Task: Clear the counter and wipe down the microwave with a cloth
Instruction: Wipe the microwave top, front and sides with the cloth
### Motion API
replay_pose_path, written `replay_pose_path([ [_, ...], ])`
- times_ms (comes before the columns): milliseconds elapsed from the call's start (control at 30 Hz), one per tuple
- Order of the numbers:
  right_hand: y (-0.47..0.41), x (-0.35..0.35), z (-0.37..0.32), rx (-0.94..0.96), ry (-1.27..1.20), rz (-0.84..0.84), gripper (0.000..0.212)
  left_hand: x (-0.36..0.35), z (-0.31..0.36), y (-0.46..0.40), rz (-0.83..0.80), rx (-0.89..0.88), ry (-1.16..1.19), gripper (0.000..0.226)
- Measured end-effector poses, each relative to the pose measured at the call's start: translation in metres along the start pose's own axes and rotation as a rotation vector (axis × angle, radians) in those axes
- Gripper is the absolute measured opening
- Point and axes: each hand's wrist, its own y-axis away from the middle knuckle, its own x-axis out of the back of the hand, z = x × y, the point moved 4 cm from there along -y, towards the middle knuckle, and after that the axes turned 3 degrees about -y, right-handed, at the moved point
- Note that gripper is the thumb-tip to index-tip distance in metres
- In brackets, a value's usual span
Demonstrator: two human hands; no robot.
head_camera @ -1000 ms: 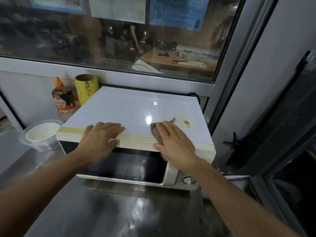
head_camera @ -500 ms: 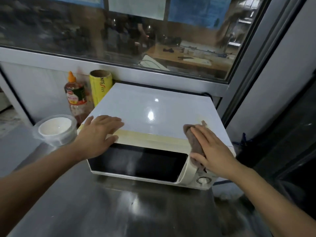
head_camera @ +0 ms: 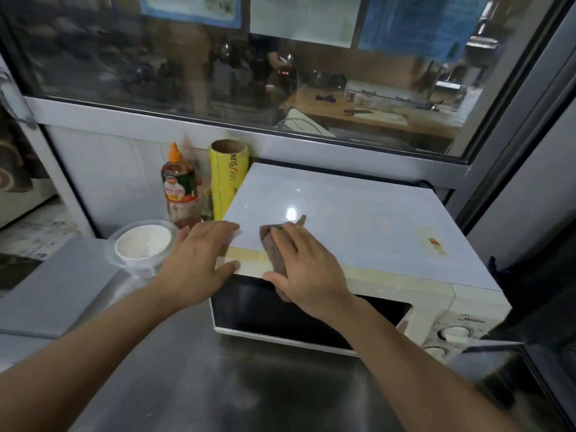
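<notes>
Both hands on microwave (head_camera: 358,219): cloth (head_camera: 272,249) under right hand (head_camera: 307,272), beside left hand (head_camera: 196,263).

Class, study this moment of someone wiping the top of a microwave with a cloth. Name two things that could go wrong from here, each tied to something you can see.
1. The left hand rests on the microwave at its left front corner, close to the bowl in its clear container; a slip leftward could knock it.
2. The right hand presses the cloth near the left; the yellowed sticker patch at the far right may get missed.
</notes>
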Motion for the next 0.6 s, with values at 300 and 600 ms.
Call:
replay_pose_path([
  [300,0.062,0.026,0.065,-0.087,-0.005,-0.295,0.099,-0.002,-0.021,0.006,0.06,-0.067,0.159,0.043],
  [600,0.014,0.004,0.021,-0.045,0.031,-0.151,0.094,0.005,-0.047,0.005,0.059,0.032,0.378,0.051],
])
